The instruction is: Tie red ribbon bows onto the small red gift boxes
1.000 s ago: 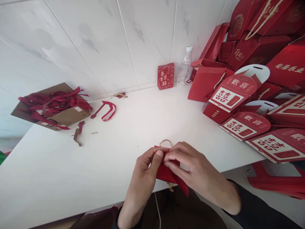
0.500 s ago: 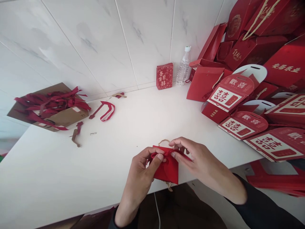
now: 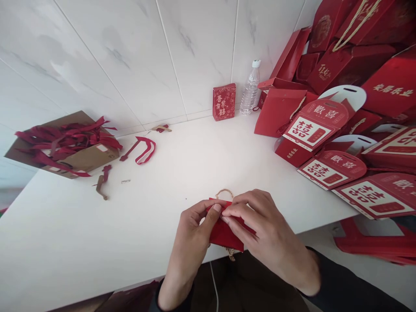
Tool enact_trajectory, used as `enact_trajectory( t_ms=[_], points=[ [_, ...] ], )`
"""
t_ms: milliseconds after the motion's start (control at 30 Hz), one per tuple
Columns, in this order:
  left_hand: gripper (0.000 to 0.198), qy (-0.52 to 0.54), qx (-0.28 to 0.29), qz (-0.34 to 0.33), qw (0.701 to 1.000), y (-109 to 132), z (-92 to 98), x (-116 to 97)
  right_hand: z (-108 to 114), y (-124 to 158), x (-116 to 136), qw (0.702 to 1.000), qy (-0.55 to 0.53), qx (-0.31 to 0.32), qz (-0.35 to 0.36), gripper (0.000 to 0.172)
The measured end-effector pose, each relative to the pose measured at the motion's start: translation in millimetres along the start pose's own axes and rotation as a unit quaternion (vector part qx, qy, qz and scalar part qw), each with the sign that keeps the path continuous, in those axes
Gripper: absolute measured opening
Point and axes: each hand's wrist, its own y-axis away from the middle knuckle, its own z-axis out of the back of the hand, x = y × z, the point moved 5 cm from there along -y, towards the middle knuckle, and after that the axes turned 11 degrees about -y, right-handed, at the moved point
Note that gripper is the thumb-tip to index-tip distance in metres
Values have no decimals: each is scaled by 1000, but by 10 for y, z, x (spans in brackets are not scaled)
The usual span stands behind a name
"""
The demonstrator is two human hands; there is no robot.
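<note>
A small red bag [image 3: 226,239] lies at the front edge of the white table [image 3: 156,225], between my hands. Its twisted gold cord handle [image 3: 224,190] loops out at the far side, and a knotted cord end hangs at the near side. My left hand [image 3: 192,232] pinches a red ribbon [image 3: 225,207] at the top of the bag between thumb and fingers. From the right, my right hand [image 3: 268,227] closes its fingertips on the same ribbon, right beside my left thumb. Fingers hide most of the ribbon and its knot.
An open cardboard box [image 3: 94,162] of dark red ribbons stands at the left, with loose ribbon pieces [image 3: 146,149] near it. By the wall are a small red box [image 3: 224,102] and a water bottle [image 3: 250,89]. Red gift boxes [image 3: 315,123] pile up at the right.
My right hand has moved left over the bag, its fingertips now meeting those of my left hand. It covers ribbon that showed before. My left hand has stayed nearly in place.
</note>
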Motion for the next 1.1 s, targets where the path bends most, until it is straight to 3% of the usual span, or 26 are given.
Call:
enact_trajectory(
  t_ms=[167, 267, 400, 633, 700, 867, 1000, 1100],
  points=[
    [31, -10, 10, 5, 1000, 29, 14, 5, -40, 58, -20, 999, 19, 9, 45, 15],
    [25, -9, 12, -1, 1000, 23, 31, 20, -50, 56, -115, 999, -34, 17, -10, 19],
    [22, -24, 6, -13, 1000, 4, 71, 33, -104, 30, -222, 990, -107, 67, -63, 41],
    [18, -117, -52, -88, 988, 62, 114, -9, -110, -63, -298, 983, -131, 94, -91, 34],
    [23, -190, -99, -134, 968, 98, 103, -7, -109, -64, -302, 980, -145, 91, -104, 31],
    [34, -347, -206, -292, 867, 195, -13, -12, -91, -45, -274, 972, -177, 95, -118, 26],
    [45, -368, -228, -353, 829, 235, -68, 13, -45, -53, -276, 958, -224, 97, -153, 13],
    [55, -367, -227, -416, 800, 296, -88, 8, -22, -83, -292, 955, -224, 98, -168, 19]
  ],
)
